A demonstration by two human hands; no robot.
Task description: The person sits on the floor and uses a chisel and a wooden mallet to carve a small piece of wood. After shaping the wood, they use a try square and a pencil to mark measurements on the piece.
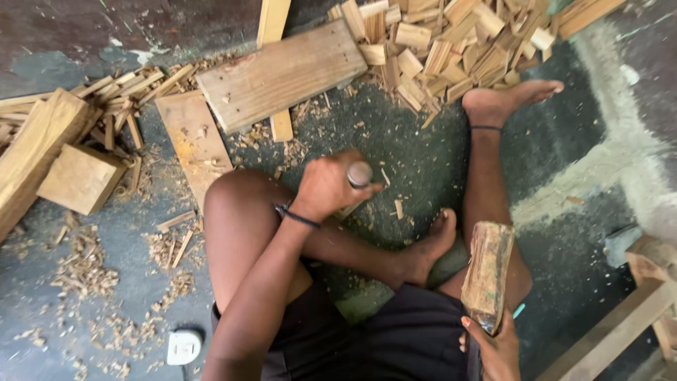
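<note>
Dusty floor (423, 155) strewn with chips; left grip (326, 187) clamped on a metal-capped chisel (358, 175), right grip (497, 349) clamped on a rough mallet (488, 271).

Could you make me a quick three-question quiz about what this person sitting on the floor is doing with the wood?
1. True or false: the right hand grips a worn wooden block.
2. What does the left hand hold: A) a metal-capped tool, B) a saw, C) a brush?
3. Where is the heap of small cut wood pieces: beyond the outstretched foot, or behind the person?

Key: 1 true; 2 A; 3 beyond the foot, at the top of the view.
</note>
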